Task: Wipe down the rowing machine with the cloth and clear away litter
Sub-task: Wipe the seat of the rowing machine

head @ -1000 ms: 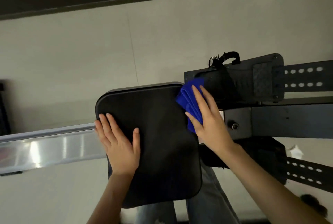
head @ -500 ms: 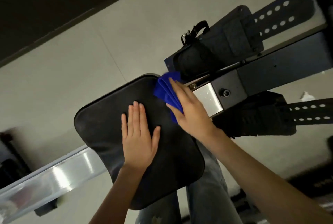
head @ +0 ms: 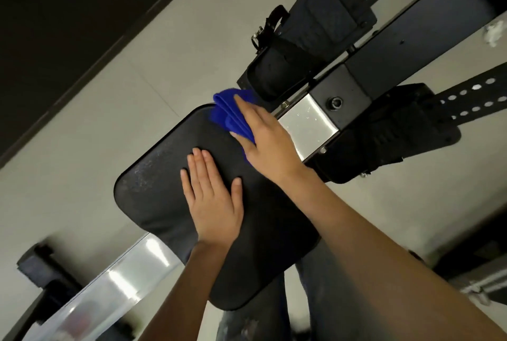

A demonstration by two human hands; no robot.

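The rowing machine's black seat (head: 159,192) fills the middle of the view, riding on a shiny metal rail (head: 109,285). My left hand (head: 212,200) lies flat on the seat with straight fingers. My right hand (head: 263,137) presses a folded blue cloth (head: 227,113) onto the seat's far corner, fingers stretched over it. A faint dusty smear shows on the seat's left part. A small white scrap of litter (head: 493,32) lies on the floor at the far right.
Two black footrests with straps (head: 310,47) (head: 389,132) flank the machine's black beam (head: 428,47) beyond the seat. Pale floor (head: 123,93) surrounds the machine, with a dark wall strip at upper left. My legs stand under the seat's near edge.
The view has rolled and moved closer. My right hand has carried the cloth towards the seat's far corner. My left hand has shifted from the seat's left edge to its middle.
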